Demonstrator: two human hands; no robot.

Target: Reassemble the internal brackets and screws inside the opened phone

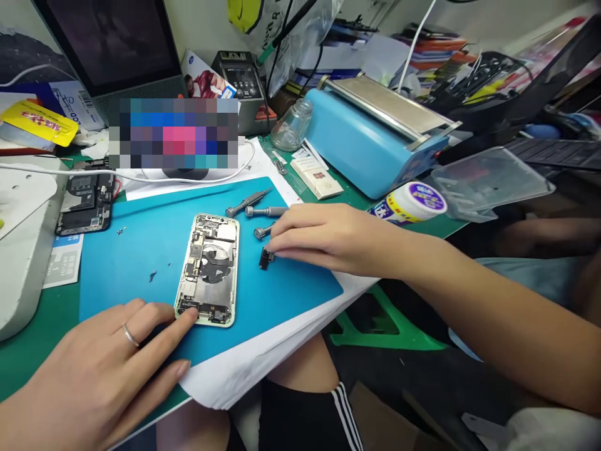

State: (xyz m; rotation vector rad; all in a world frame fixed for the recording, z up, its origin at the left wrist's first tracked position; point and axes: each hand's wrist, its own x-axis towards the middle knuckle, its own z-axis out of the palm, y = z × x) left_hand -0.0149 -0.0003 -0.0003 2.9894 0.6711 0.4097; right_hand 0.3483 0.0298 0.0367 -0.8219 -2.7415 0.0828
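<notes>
An opened smartphone [218,290] lies on a blue work mat [282,300], its circuit board and inner parts bare. My left hand [117,344] rests at its lower left corner, fingers stretched out, the index fingertip touching the phone's lower edge. To the right of the phone, my right hand [323,241] pinches a small black phone part [265,258] just over the mat; its exact kind is unclear. Close by that hand lie several screwdrivers [248,202], one partly covered by its fingers. Tiny screws or bits [153,275] are scattered on the mat's left side.
A second opened phone [87,197] lies left, beside a white device [23,250]. Behind are a monitor [107,44], a glass bottle [293,125] and a blue machine [357,138]. A white tub [413,202] and clear plastic box [493,178] stand right. A white cable [141,180] crosses behind the mat.
</notes>
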